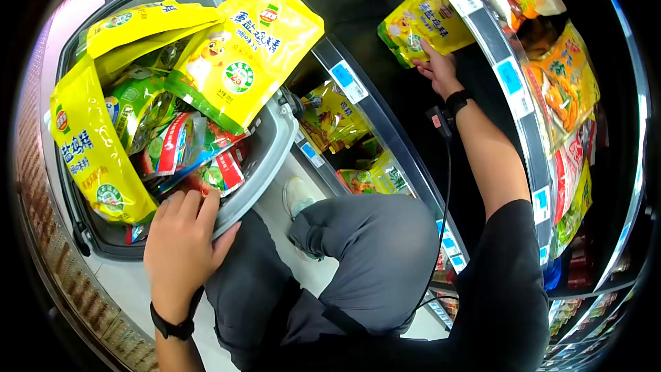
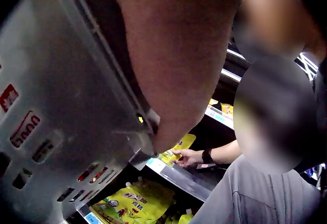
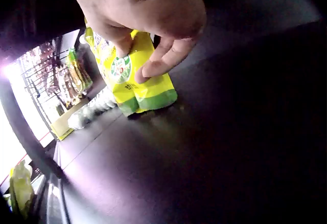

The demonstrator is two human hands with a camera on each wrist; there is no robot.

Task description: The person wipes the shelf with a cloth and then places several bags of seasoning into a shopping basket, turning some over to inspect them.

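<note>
The dark, flat shelf board [image 3: 230, 152] looks smooth enough to let a soft base skid. The grey plastic basket [image 1: 281, 141] is heaped above its rim — if it tipped, the bright yellow printed pouch [image 1: 248, 55] jutting past the edge might slide out first. On the board, a yellow-and-green foil pouch [image 1: 427, 21] could topple from an off-centre push. The left hand [image 1: 180, 244] has its fingers hooked over the basket rim; easing off might cause that tipping. The right hand [image 1: 441, 72] has bent fingers against the foil pouch's front — pinching or merely pressing, I cannot tell.
</note>
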